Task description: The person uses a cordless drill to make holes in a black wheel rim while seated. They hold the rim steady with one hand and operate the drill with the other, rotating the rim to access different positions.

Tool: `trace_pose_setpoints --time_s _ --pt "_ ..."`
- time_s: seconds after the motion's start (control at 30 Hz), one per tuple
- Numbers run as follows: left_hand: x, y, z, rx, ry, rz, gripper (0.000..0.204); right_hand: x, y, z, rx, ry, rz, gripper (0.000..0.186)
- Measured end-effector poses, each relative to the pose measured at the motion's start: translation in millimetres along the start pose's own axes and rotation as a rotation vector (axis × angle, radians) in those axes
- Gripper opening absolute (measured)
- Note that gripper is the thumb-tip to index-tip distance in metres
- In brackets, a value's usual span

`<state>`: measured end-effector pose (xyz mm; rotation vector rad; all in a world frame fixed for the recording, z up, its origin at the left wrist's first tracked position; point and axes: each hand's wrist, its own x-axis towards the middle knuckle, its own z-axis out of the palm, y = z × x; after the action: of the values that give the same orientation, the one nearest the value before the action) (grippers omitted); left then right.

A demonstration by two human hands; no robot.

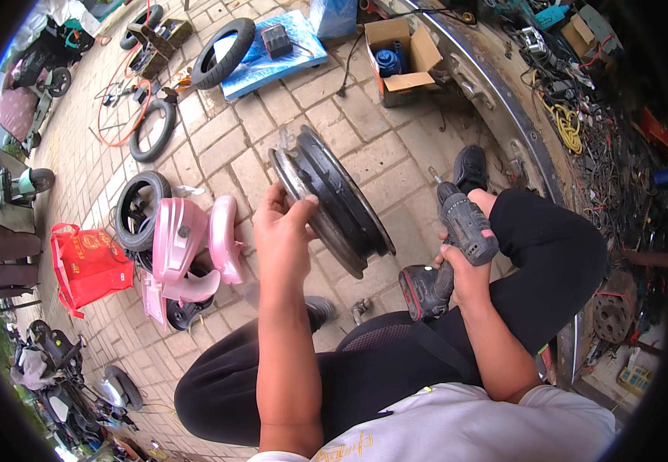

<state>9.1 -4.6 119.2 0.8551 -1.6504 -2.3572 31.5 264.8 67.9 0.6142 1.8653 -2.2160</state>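
Note:
My left hand [285, 223] is closed on the near-left edge of a dark metal wheel rim [335, 202], thumb on the outer flange. The rim stands tilted in front of me, its worn flanges showing bare metal and a deep black channel between them. In my right hand [465, 269] is a black cordless drill [466, 223], held by its grip above my right thigh. A thin bit [435, 175] sticks out of the chuck, pointing away and apart from the rim. The battery [425, 292] hangs at the bottom of the grip.
Pink scooter panels [178, 239], a tire [140, 202] and a red bag [89, 262] lie to the left. Farther off are another tire [225, 52], a blue-wrapped board [297, 65] and an open cardboard box [420, 75]. A cluttered metal-edged bed [543, 165] runs along the right.

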Motion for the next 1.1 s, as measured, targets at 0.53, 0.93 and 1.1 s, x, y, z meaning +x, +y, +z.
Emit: trace_pose_setpoints --time_s 0.53,0.93,1.1 --pt "-69.1 110.0 37.0 -0.087 -0.112 0.128 0.049 11.1 -0.6 0.9 -0.016 -0.014 0.033 0.04" --pt "46.0 -50.2 8.1 0.081 -0.118 -0.055 0.033 6.4 -60.2 -10.4 0.167 0.008 -0.051 0.042" --pt "79.1 -84.0 -12.3 0.224 -0.08 -0.19 0.028 19.6 -135.1 -38.4 0.269 -0.09 -0.35 0.044"
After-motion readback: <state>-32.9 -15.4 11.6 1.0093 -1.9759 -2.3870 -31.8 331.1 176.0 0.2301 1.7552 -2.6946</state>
